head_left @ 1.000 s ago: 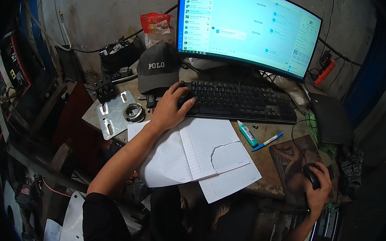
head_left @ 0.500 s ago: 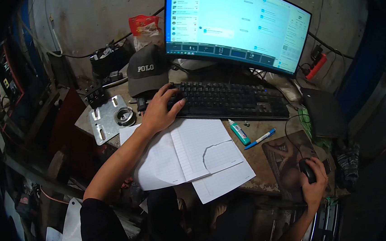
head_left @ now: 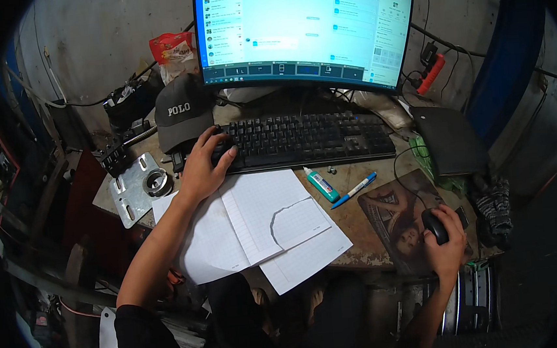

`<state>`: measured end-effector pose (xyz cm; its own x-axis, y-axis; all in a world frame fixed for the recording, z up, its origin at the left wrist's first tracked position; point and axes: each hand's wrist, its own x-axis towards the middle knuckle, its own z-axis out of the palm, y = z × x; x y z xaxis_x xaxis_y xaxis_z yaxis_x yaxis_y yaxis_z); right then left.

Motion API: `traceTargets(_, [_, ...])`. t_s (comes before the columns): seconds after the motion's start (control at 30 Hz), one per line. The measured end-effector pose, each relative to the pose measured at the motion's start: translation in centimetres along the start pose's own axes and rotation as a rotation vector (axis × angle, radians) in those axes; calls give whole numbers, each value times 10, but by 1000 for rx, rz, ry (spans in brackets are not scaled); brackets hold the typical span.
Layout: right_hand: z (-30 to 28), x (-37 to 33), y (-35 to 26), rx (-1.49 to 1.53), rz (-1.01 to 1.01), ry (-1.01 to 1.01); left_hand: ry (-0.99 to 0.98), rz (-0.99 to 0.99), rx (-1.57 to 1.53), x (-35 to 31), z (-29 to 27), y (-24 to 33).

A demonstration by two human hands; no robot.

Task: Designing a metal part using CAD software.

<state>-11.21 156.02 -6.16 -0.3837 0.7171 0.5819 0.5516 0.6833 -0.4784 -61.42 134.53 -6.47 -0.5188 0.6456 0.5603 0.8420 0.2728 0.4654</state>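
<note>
Person's L hand (head_left: 203, 167) loosely spread on L end of black kbd (head_left: 308, 139), R hand (head_left: 448, 246) curled round mouse (head_left: 434, 227) on pic. mat (head_left: 383, 213), R side of counter (head_left: 347, 218), dark cap (head_left: 185, 130) w/ white lettering, monitor (head_left: 286, 23) w/ tiny text

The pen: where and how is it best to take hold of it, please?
I would pinch the pen at its white middle, from above and the right: it lies slanted on the desk, slim enough to pinch, and the green bottle sits close to its left end.
</note>
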Motion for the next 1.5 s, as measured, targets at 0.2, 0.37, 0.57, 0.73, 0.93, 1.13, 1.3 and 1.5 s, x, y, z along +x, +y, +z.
traceTargets(0.2, [1, -1, 3, -19, -32, -1, 1, -9, -11, -1, -2, 0])
traceTargets(0.37, [-2, -1, 0, -1, -34, -16, 1, -11, -4, 1, -1, 2])
traceTargets(0.57, [-1, -1, 0, 2, -34, -20, -13, -24, -12, 0, -2, 3])
traceTargets(0.73, [-2, -2, -1, 15, -43, -38, -18, -44, 21, -1, -3, 1])
traceTargets(0.93, [-3, -3, 0, 21, -58, -30, -24, -44, 0, -2, -3, 2])
traceTargets(1.13, [1, 0, 4, 11, -33, -20, -9, -23, 14, -1, -2, -2])
traceTargets(1.3, [0, -2, 3, -10, -38, 3, 3, -18, 5, -1, 0, 1])
traceTargets(1.5, [2, -2, 0, -11, -17, 21, 2, -3, -26, 0, -2, 1])
